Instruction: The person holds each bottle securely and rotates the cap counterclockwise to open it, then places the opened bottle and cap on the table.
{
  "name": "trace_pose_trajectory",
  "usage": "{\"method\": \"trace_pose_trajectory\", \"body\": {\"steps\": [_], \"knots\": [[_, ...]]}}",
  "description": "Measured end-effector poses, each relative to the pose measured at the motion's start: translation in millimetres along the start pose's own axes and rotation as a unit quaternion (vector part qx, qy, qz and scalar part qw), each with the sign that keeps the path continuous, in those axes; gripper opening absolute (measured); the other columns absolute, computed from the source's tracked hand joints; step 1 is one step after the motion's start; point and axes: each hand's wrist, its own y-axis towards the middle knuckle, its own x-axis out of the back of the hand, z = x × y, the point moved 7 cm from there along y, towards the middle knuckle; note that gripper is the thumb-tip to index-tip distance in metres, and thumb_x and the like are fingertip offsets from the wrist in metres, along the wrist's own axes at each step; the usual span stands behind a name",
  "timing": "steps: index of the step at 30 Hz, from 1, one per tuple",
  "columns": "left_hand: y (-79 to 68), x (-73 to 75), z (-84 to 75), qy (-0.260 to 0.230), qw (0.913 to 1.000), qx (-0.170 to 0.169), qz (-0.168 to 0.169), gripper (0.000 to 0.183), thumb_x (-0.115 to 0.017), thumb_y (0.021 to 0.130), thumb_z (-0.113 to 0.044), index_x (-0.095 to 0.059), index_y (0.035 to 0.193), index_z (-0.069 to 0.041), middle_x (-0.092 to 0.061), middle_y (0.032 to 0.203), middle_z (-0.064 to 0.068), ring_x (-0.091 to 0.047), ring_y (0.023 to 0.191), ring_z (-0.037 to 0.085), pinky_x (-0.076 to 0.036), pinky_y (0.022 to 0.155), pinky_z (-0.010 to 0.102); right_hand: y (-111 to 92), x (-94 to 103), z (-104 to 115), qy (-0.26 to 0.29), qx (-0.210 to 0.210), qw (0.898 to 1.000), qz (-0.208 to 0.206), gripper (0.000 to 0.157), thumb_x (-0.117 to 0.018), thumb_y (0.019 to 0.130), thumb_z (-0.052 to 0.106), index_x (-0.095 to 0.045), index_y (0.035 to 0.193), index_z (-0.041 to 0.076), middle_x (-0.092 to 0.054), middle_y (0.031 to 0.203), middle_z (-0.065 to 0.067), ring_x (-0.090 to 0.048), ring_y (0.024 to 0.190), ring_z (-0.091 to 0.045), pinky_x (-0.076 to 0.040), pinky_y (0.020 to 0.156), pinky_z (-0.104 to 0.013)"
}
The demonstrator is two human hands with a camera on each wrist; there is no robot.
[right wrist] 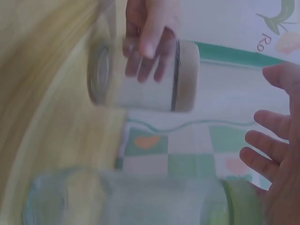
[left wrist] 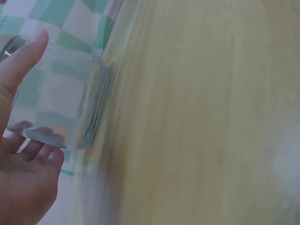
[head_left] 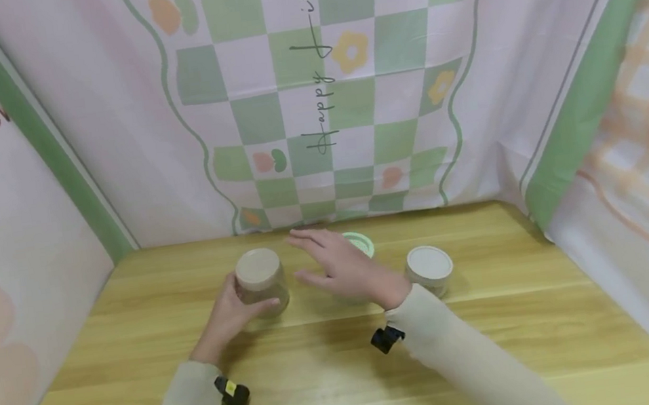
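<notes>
On the left of the table, my left hand (head_left: 230, 319) holds a clear glass jar (left wrist: 63, 96) with a beige lid (head_left: 258, 267). The thumb lies along the near side and the fingers wrap behind, showing through the glass in the right wrist view. The jar stands upright and appears to have nothing inside. My right hand (head_left: 342, 267) is raised to the right of this jar, fingers extended and apart, holding nothing. Partly hidden behind that hand is a second glass jar (right wrist: 154, 199) with a green lid (head_left: 360, 243).
A shorter jar with a white lid (head_left: 429, 262) stands to the right, beside my right wrist. All of them are on a wooden table (head_left: 323, 380). A curtain with green and white checks (head_left: 312, 108) hangs at the back edge, with printed fabric on both sides.
</notes>
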Motion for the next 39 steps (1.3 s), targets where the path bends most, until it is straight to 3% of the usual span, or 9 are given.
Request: {"method": "trace_pose_trajectory", "body": {"steps": [7,13,21,32,39], "knots": [[0.4,-2.2,-0.2,-0.019,0.9997,0.013,0.003,0.112,-0.09,0.075,-0.037,-0.02,0.155,-0.002,-0.028,0.157,0.022,-0.029,0.144,0.041,-0.025,0.116,0.058,20,-18.1,19,0.021,0.027,0.999,-0.036,0.06,-0.065,0.099,0.037,-0.047,0.148,0.008,-0.045,0.151,-0.012,-0.04,0.138,-0.026,-0.034,0.115,-0.041],[1.9,-2.5,-3.0,-0.032,0.9994,-0.009,0.015,0.103,-0.086,0.081,-0.031,-0.019,0.153,0.0,-0.028,0.157,0.023,-0.029,0.144,0.041,-0.025,0.116,0.056,38,-33.6,27,0.01,0.013,0.999,-0.041,0.058,-0.066,0.098,0.036,-0.05,0.145,0.006,-0.047,0.148,-0.013,-0.042,0.136,-0.027,-0.035,0.114,-0.04],[0.9,-2.4,-0.3,-0.036,0.999,-0.002,0.027,0.104,-0.083,0.083,-0.035,-0.016,0.155,-0.002,-0.024,0.159,0.022,-0.027,0.144,0.041,-0.026,0.116,0.057,53,-50.7,21,-0.004,-0.047,0.996,-0.079,0.056,-0.065,0.097,0.045,-0.059,0.136,0.006,-0.053,0.141,-0.013,-0.048,0.126,-0.028,-0.043,0.105,-0.04],[-1.5,-2.4,1.1,-0.025,0.9992,0.012,0.027,0.103,-0.082,0.085,-0.033,-0.014,0.157,-0.004,-0.02,0.161,0.022,-0.019,0.146,0.044,-0.02,0.115,0.063,61,-62.8,20,-0.041,-0.124,0.988,-0.082,0.063,-0.059,0.095,0.058,-0.063,0.124,0.003,-0.055,0.129,-0.018,-0.05,0.116,-0.03,-0.046,0.097,-0.042],[-1.3,-2.0,-0.2,-0.027,0.999,0.008,0.034,0.098,-0.08,0.088,-0.029,-0.015,0.156,-0.003,-0.021,0.16,0.022,-0.019,0.147,0.042,-0.019,0.117,0.06,64,-70.0,17,-0.022,-0.149,0.986,-0.066,0.073,-0.061,0.093,0.06,-0.06,0.131,-0.002,-0.054,0.123,-0.019,-0.047,0.111,-0.028,-0.047,0.09,-0.037]]}}
